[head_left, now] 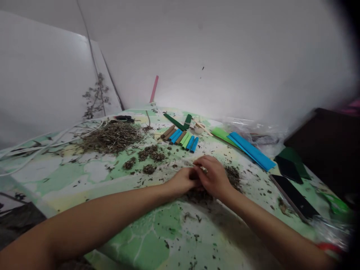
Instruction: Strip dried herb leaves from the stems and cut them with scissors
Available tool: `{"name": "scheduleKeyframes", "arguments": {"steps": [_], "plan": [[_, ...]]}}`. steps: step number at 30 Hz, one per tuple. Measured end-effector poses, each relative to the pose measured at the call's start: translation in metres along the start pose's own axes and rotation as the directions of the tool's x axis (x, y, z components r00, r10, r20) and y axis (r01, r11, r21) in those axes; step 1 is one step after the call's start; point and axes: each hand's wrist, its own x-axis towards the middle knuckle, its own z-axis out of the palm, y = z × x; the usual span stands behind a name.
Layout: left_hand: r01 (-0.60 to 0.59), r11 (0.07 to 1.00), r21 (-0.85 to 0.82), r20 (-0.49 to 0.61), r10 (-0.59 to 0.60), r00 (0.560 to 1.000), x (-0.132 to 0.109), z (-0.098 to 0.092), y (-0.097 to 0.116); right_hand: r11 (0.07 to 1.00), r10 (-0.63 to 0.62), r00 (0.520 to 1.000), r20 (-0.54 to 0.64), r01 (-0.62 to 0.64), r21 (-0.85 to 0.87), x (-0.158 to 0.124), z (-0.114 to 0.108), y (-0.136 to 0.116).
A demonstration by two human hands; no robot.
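Over the middle of the table, my left hand and my right hand meet with fingertips together. Both are closed, and whatever lies between the fingers is hidden. Beneath and beside them is dark, crumbled dried plant matter, partly covered by the right hand. To the left sit several small clumps of the same crumbly stuff. Just beyond the hands lies a row of small rolled tubes in brown, blue and light green.
A heap of dried stalks lies at the back left near white cables. Dark green strips, folded blue sheets, clear plastic wrapping and a dark phone lie around. A pink stick stands by the wall.
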Motion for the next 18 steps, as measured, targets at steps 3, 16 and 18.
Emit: {"name": "scheduleKeyframes", "arguments": {"steps": [3,16,18], "plan": [[0.066,0.991,-0.12,-0.025,-0.069,0.997,0.0,0.0,-0.001,0.987,0.145,0.983,-0.115,-0.135,0.091,-0.04,-0.001,0.022],[0.173,0.974,-0.146,-0.053,-0.182,0.982,-0.003,0.0,0.001,0.982,0.099,0.995,-0.009,-0.096,0.163,-0.059,0.004,0.023],[0.183,0.976,-0.114,-0.059,-0.191,0.98,-0.003,0.0,0.001,0.981,0.097,0.995,-0.011,-0.094,0.167,-0.059,0.004,0.023]]}}
